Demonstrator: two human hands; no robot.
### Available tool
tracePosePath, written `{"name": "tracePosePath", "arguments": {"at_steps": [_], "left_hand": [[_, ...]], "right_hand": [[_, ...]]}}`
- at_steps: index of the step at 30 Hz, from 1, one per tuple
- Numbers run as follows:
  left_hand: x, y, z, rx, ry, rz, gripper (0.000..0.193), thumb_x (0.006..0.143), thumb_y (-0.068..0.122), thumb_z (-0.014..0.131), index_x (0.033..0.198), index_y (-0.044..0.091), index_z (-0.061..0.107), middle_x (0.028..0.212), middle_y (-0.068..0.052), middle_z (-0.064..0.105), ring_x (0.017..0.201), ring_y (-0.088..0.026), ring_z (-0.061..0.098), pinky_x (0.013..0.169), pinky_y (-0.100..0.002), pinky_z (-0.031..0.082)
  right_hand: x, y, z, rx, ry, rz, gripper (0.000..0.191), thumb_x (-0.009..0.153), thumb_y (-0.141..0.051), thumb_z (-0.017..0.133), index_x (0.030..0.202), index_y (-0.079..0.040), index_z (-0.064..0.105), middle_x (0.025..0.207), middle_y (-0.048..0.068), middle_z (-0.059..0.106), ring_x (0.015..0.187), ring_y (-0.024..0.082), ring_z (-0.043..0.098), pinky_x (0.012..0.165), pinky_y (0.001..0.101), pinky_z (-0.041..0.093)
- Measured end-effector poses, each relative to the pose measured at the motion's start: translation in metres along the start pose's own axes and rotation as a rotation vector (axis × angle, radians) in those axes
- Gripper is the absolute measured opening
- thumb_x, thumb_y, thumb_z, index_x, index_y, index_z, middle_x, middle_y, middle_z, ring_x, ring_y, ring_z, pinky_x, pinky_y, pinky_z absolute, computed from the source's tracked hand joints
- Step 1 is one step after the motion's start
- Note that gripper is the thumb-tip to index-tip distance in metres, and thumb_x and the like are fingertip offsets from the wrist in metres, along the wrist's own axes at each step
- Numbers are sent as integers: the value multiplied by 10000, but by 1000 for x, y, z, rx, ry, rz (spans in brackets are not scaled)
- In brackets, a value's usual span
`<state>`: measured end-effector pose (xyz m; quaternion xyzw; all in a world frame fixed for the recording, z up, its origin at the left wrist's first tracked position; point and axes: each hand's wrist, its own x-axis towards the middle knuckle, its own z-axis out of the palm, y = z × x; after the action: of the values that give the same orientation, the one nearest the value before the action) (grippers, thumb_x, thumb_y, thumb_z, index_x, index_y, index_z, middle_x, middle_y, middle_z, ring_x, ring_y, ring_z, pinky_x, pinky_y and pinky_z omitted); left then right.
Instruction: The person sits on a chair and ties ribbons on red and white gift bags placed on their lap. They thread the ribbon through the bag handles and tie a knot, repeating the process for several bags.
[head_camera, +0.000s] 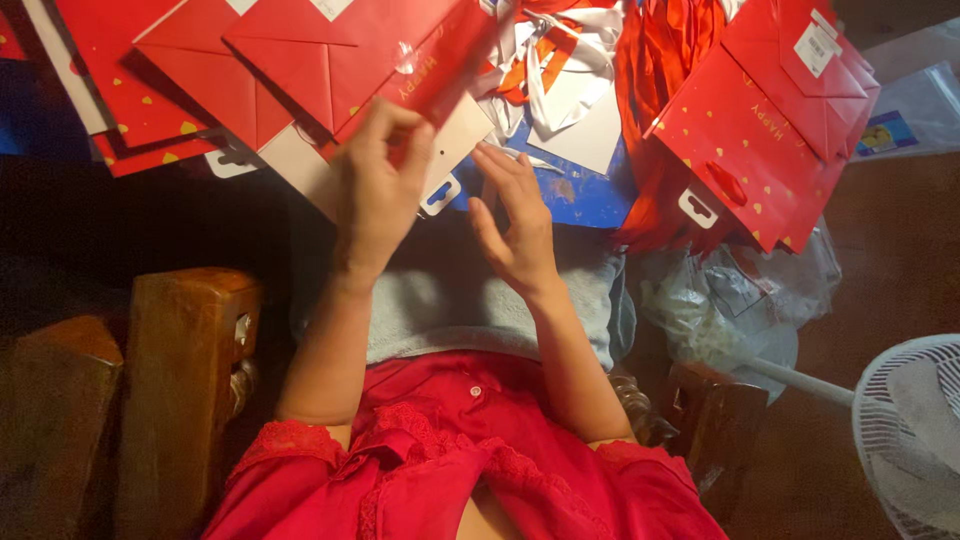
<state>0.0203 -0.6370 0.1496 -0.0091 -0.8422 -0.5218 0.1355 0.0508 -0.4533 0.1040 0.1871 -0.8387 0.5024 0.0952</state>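
Observation:
My left hand (375, 190) pinches the lower corner of a flat red paper gift bag (345, 55) with gold lettering, over a white card insert (455, 140) with a hang slot. My right hand (515, 225) hovers just to the right of it, fingers spread and holding nothing, over a grey cloth (440, 300) on my lap. More folded red bags (160, 90) lie stacked at the upper left, and another pile of red bags (765, 130) with gold hearts lies at the upper right.
Red and white ribbons (560, 50) tangle at top centre over a blue surface (580, 195). Wooden chair arms (185, 380) flank my body. Clear plastic bags (720, 310) lie at right, and a white fan (910, 430) stands at the lower right.

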Motion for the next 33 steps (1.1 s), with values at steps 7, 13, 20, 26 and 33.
{"name": "tracePosePath", "arguments": {"at_steps": [7, 13, 20, 26, 33], "left_hand": [[-2, -2, 24, -189, -63, -149, 255, 1038, 80, 610, 1286, 22, 590, 1068, -81, 726, 826, -166, 671, 758, -300, 541], [0, -24, 52, -212, 7, 68, 346, 1079, -30, 516, 1423, 8, 508, 1401, -129, 625, 1334, -244, 629, 1171, -366, 494], [5, -28, 53, -293, 3, -52, 220, 1057, -21, 521, 1241, 29, 631, 1183, -109, 695, 1046, -231, 698, 905, -300, 571], [7, -11, 52, -132, -122, 22, 172, 1032, 61, 595, 1158, 73, 712, 1162, -90, 669, 1069, -239, 683, 931, -336, 544], [-9, 5, 90, -78, -291, 216, 281, 1005, 317, 690, 1193, 120, 758, 1350, -105, 614, 1280, -297, 547, 1054, -411, 469]], "right_hand": [[16, 14, -16, -18, 147, 73, 259, 983, -23, 655, 1238, -56, 691, 1348, 119, 662, 1310, 309, 623, 1206, 433, 421], [63, 46, -28, -393, 209, 0, 175, 999, -82, 740, 1174, -94, 736, 1263, 85, 620, 1166, 312, 571, 1026, 372, 482], [91, 64, -25, -623, 218, -172, 134, 936, -112, 822, 934, -94, 689, 1106, 78, 614, 1117, 314, 560, 1105, 491, 389], [51, 53, -42, 361, 356, 44, 51, 1069, -31, 626, 1108, -19, 595, 1233, 118, 642, 1233, 219, 600, 1173, 401, 425], [9, 40, -50, 501, 432, 218, 55, 1053, -43, 620, 1087, -33, 579, 976, 64, 659, 894, 141, 656, 1066, 286, 492]]}}
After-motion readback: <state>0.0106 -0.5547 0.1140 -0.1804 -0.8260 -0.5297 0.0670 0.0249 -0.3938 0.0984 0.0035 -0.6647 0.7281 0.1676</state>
